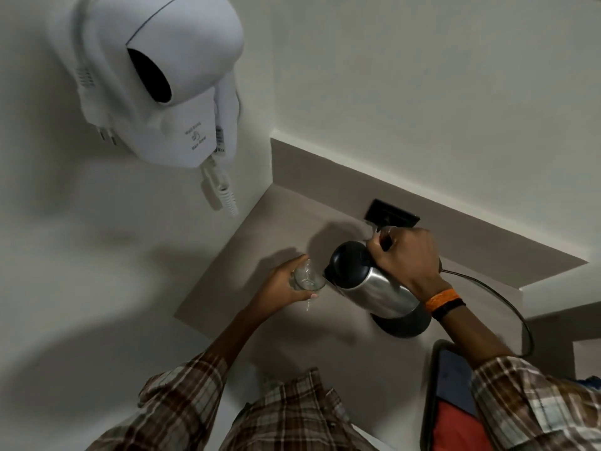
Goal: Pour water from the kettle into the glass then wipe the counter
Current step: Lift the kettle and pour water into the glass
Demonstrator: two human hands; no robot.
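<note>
A steel kettle (374,284) with a black lid is tilted left, its spout right at the rim of a clear glass (305,278). My right hand (406,258) grips the kettle's handle from above. My left hand (281,283) is wrapped around the glass and holds it just above the grey counter (260,242). The kettle's round black base (401,323) sits on the counter below the kettle. Whether water is flowing cannot be made out.
A white wall-mounted hair dryer (162,76) hangs at the upper left. A black wall socket (393,216) sits behind the kettle, and a black cord (507,297) loops right. A dark tray (455,402) with red and blue items lies at the lower right.
</note>
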